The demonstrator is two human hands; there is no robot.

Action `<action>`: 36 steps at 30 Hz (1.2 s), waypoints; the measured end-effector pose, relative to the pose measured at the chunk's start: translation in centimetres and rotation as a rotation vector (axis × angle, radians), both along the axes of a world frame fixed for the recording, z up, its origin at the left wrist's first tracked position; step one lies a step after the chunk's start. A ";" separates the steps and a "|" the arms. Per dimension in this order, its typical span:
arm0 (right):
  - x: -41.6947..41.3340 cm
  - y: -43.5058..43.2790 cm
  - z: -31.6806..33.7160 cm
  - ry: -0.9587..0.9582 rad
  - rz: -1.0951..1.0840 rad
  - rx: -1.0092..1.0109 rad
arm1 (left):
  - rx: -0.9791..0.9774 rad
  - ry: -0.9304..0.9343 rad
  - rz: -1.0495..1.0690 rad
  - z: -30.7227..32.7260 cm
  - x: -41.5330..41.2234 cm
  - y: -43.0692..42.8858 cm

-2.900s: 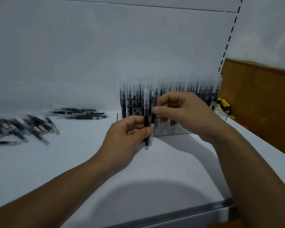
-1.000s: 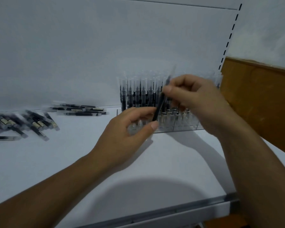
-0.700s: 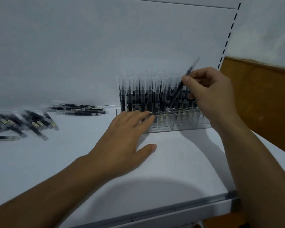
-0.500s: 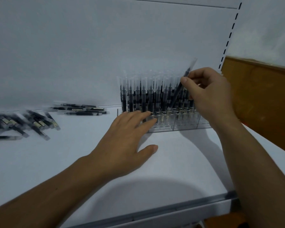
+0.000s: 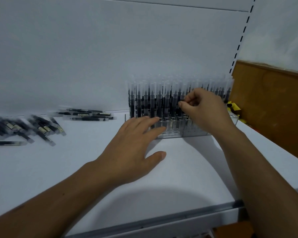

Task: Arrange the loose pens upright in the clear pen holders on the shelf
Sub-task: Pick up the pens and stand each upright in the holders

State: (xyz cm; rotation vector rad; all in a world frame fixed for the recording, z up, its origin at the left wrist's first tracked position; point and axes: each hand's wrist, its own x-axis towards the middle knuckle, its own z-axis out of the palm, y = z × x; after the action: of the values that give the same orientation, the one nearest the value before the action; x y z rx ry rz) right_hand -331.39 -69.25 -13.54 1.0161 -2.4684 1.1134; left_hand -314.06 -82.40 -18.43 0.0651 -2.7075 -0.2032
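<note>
- My right grip pinches a pen, seating it upright in the holder.
- My left grip lies flat against the holder's front.
- Next: let go, then fetch loose pens left of the holder.

On the white shelf the left hand lies flat, its straight fingers touching the near left wall of the clear pen holders, the right hand pinches one pen among the upright pens, and loose pens lie well apart at the left.
</note>
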 end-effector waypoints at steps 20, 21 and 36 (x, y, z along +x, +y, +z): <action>12.6 -8.9 0.6 -0.012 0.483 0.131 | 0.144 -0.001 0.457 4.9 8.0 -14.2; 13.3 -10.9 0.2 0.016 0.522 0.189 | 0.147 -0.007 0.495 4.4 8.6 -15.5; 11.6 -24.8 -4.5 0.148 0.336 0.525 | 0.203 -0.308 0.711 -0.3 9.8 -22.6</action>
State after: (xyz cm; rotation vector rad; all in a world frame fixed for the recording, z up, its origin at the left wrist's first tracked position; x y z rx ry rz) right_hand -319.79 -94.10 -18.09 1.6393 -2.5823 0.4302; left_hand -304.25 -105.02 -18.77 1.1739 -2.7467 -0.2612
